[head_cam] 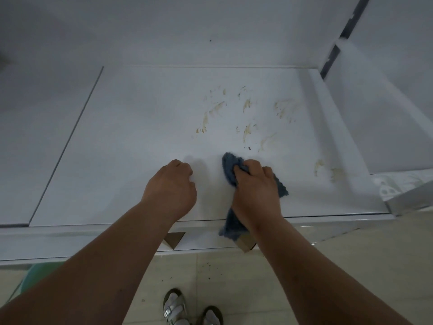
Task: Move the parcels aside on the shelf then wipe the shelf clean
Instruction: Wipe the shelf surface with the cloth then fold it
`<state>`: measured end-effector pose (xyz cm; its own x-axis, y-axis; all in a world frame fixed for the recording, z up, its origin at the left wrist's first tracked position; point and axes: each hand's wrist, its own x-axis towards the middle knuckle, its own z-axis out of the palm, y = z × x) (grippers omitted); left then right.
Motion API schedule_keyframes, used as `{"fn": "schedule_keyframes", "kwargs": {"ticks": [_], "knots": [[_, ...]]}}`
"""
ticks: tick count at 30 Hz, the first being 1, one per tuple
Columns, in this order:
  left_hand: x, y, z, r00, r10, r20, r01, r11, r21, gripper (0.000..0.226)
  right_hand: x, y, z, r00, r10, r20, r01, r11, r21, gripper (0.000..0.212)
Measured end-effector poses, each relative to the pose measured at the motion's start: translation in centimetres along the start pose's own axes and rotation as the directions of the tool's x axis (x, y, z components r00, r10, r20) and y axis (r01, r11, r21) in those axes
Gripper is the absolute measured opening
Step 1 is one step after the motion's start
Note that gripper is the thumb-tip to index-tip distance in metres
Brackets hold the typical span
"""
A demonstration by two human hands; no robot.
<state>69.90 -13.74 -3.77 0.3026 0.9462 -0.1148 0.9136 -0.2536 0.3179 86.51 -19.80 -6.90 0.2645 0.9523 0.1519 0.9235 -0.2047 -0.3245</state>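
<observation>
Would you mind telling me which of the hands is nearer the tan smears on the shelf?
Right. The right hand, gripping the cloth, sits just below the smears; the left hand is farther left.

Right hand [255, 186] grips a blue cloth [230, 171] on the white shelf [131, 127]; left hand [172, 186] curled beside it, yellowish smears [246, 130] just beyond the cloth.

A white wall [164, 26] rises behind the counter [35, 137], in dim, even light. To the wall's right, a dark slotted strip [332, 55] runs up between white panels. Below the wall, toward the viewer, lies a beige tiled floor [351, 254] with dark specks. A green object [35, 275] shows at the floor's left edge.
</observation>
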Motion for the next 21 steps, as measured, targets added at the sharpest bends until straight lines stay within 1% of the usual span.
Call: {"fn": "schedule_keyframes", "kwargs": {"ticks": [2, 3, 5, 7, 9, 10, 12, 14, 15, 16, 17, 18, 19, 21], "knots": [[0.1, 0.2, -0.1, 1.000, -0.012, 0.003, 0.012, 1.000, 0.006, 0.033, -0.9, -2.1, 0.0, 0.995, -0.070, 0.069, 0.070, 0.998, 0.010, 0.052], [0.1, 0.4, -0.1, 1.000, -0.018, 0.002, 0.018, 1.000, 0.013, 0.030, -1.5, -3.2, 0.2, 0.990, -0.123, 0.069, 0.120, 0.992, 0.045, 0.055], [0.3, 0.8, -0.4, 0.999, -0.050, 0.004, 0.050, 0.999, 0.016, 0.027, -2.8, -4.9, 0.6, 0.974, -0.215, 0.068, 0.204, 0.969, 0.140, 0.054], [0.2, 1.1, -0.6, 0.997, -0.077, 0.021, 0.077, 0.997, -0.002, 0.037, -3.4, -5.2, 1.1, 0.955, -0.285, 0.086, 0.264, 0.945, 0.194, 0.051], [0.0, 1.0, -0.7, 0.997, -0.068, 0.034, 0.069, 0.998, -0.014, 0.043, -3.1, -4.4, 0.8, 0.930, -0.350, 0.110, 0.333, 0.931, 0.153, 0.051], [-0.1, 0.8, -0.6, 0.998, -0.051, 0.036, 0.051, 0.999, -0.016, 0.042, -2.7, -3.6, 0.3, 0.928, -0.353, 0.121, 0.341, 0.934, 0.110, 0.050], [-0.2, 0.4, -0.6, 0.999, -0.014, 0.043, 0.014, 1.000, -0.013, 0.038, -1.9, -1.5, -0.3, 0.953, -0.275, 0.128, 0.276, 0.961, 0.014, 0.045], [-0.5, 0.2, -0.4, 0.999, -0.007, 0.049, 0.010, 0.999, -0.052, 0.040, -1.6, -0.1, -0.3, 0.991, -0.120, 0.053, 0.120, 0.993, -0.014, 0.042], [-0.8, 0.2, -0.3, 0.999, -0.009, 0.045, 0.013, 0.996, -0.083, 0.040, -1.6, 0.1, -0.2, 0.999, -0.047, 0.012, 0.047, 0.999, -0.003, 0.043], [-1.0, 0.2, -0.2, 0.999, -0.013, 0.033, 0.016, 0.994, -0.109, 0.040, -1.7, -0.1, -0.1, 1.000, -0.004, -0.026, 0.005, 1.000, 0.012, 0.045], [-1.2, 0.2, 0.0, 1.000, -0.022, 0.021, 0.024, 0.991, -0.130, 0.040, -1.9, -0.6, 0.0, 0.999, 0.011, -0.043, -0.011, 1.000, 0.007, 0.047], [-1.3, 0.2, 0.1, 0.999, -0.033, 0.008, 0.033, 0.989, -0.147, 0.040, -2.1, -1.5, 0.0, 1.000, 0.007, -0.019, -0.007, 1.000, -0.010, 0.048], [-1.2, 0.1, 0.2, 0.999, -0.045, -0.002, 0.044, 0.986, -0.163, 0.040, -2.5, -2.6, 0.1, 1.000, -0.023, 0.013, 0.023, 1.000, -0.015, 0.050], [-0.8, 0.0, -0.1, 0.997, -0.076, -0.004, 0.074, 0.979, -0.190, 0.041, -3.6, -4.8, 0.3, 0.994, -0.099, 0.039, 0.097, 0.994, 0.054, 0.055]]}}
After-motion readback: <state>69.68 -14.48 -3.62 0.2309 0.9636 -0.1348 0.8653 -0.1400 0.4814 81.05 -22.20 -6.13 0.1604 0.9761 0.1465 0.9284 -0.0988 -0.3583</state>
